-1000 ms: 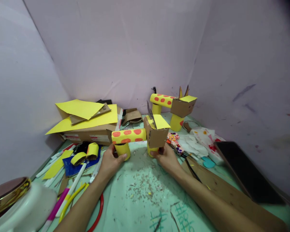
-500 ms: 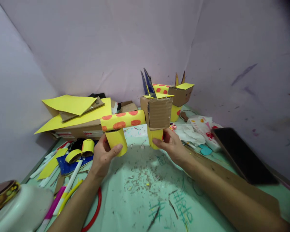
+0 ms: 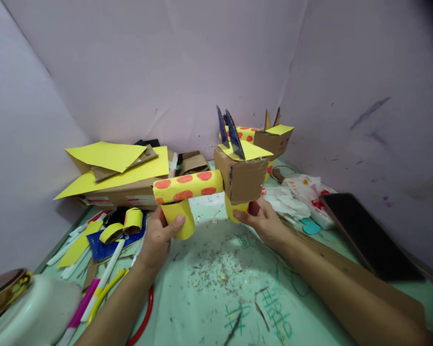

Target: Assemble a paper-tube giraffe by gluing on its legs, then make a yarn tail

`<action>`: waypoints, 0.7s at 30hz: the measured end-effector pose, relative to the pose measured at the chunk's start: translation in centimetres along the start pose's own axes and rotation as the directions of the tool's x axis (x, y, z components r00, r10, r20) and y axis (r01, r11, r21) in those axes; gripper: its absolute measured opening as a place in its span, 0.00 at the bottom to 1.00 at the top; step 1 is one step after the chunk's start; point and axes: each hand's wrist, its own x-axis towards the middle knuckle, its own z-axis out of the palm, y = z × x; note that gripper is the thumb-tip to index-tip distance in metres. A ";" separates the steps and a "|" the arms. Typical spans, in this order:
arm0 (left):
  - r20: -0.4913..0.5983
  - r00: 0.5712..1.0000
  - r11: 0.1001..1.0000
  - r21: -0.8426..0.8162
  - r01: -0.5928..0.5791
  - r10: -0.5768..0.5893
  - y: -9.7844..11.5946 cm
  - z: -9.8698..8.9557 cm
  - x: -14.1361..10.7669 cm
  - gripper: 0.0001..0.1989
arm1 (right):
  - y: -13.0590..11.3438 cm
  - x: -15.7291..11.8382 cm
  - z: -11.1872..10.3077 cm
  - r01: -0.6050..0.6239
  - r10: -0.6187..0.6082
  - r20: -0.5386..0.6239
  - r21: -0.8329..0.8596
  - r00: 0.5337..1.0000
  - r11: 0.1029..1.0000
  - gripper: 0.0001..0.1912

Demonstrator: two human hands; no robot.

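Observation:
Between my hands is a cardboard animal figure [image 3: 187, 186]: a yellow tube body with orange spots, a brown box head, a yellow paper top and two dark blue pointed ears. My left hand [image 3: 161, 233] is closed round its left yellow tube leg [image 3: 181, 217]. On the other side, my right hand [image 3: 263, 218] grips the yellow tube leg [image 3: 231, 211] under the box head, with the fingers partly hidden behind it. A second spotted figure [image 3: 274, 142] with a box head and orange ears stands behind, partly covered by the first.
Yellow sheets [image 3: 106, 156] lie on a cardboard box at the back left. Yellow rings [image 3: 133, 221], markers [image 3: 104, 278] and a white jar [image 3: 46, 307] occupy the left side. To the right are a black tablet-like slab [image 3: 368, 235], a cardboard strip [image 3: 375, 288] and tissue [image 3: 288, 202]. Scraps litter the middle.
The held figure has tipped forward and shifted slightly right and down in view, showing more of the yellow top of its head. Both hands keep their hold on the legs.

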 end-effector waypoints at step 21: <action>0.069 0.977 0.945 0.277 0.176 -0.202 1.2 -2.6 1.2 0.22 | 1.2 -0.3 0.6 -0.030 0.032 0.009 -0.152 0.999 0.988 0.13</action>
